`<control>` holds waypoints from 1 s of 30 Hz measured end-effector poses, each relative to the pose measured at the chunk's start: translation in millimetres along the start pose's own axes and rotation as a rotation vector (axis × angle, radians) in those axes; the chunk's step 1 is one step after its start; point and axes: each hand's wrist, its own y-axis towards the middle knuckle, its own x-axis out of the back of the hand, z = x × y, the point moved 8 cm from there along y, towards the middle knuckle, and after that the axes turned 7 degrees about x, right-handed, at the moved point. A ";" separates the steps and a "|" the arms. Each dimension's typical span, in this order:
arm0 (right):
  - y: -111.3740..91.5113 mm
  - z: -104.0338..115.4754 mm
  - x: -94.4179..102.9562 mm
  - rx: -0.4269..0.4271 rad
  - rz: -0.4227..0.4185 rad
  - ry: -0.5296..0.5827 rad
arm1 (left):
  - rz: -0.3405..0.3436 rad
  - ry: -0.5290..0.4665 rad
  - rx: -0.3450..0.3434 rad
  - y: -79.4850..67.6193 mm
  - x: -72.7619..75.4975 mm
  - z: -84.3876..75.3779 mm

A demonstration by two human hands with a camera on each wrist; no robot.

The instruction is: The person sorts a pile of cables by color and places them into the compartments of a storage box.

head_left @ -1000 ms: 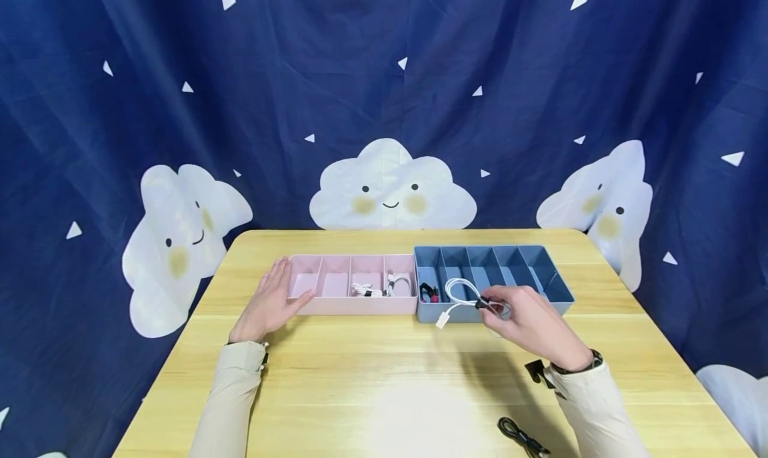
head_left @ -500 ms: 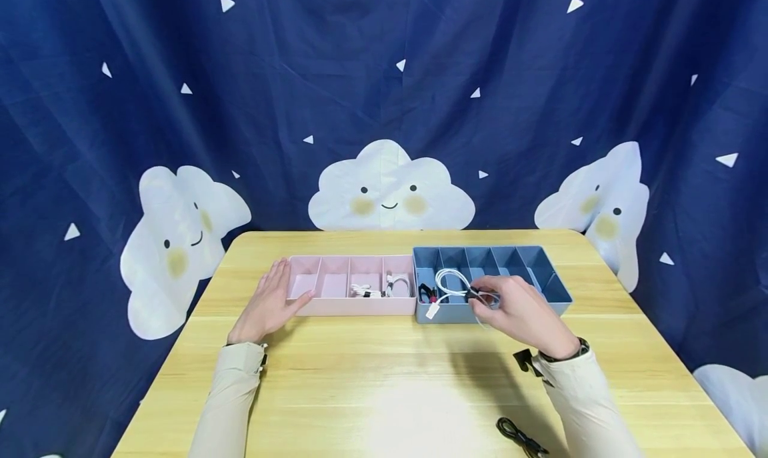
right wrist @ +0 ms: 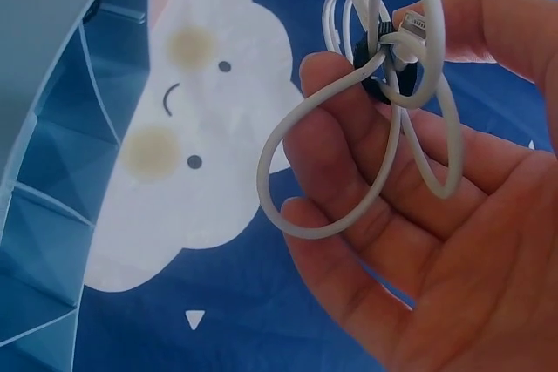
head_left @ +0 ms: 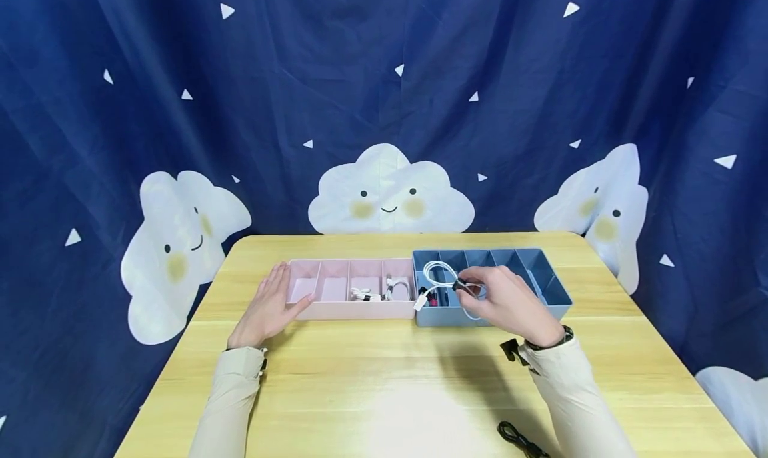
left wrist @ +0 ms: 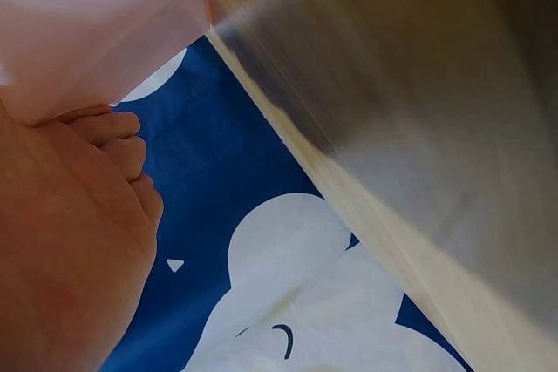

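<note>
A white charging cable [head_left: 441, 275], coiled and bound with a black tie, is pinched between the thumb and fingers of my right hand [head_left: 507, 301]. It hangs above the blue divided box [head_left: 447, 318], its white plug over the left compartments. In the right wrist view the cable's metal connector [right wrist: 414, 23] shows beside the thumb. My left hand [head_left: 268, 308] rests against the left end of the pink divided box [head_left: 360, 310], fingers straight. White cables [head_left: 365, 293] lie in two of the pink compartments. A dark and red cable [head_left: 432, 297] lies in the leftmost blue compartment, partly covered.
The two boxes stand side by side, touching, toward the back of the wooden table [head_left: 336, 378]. A black cable [head_left: 519, 438] lies near the front edge, by the right forearm. Behind the table hangs a blue curtain [head_left: 270, 111] with clouds.
My right hand has moved left with the white cable, from the middle of the blue box toward its left compartments. The left hand keeps its place on the pink box.
</note>
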 end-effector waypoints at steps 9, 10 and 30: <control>15.1 7.0 -6.1 0.004 0.007 0.010 | 0.001 -0.005 0.009 -1.8 -2.8 4.5; 16.1 7.2 -6.1 0.003 0.008 0.009 | 0.001 -0.002 0.008 -1.4 -3.3 4.5; 36.4 14.6 -12.5 -0.012 0.027 0.044 | -0.009 -0.008 0.006 1.4 -4.7 3.1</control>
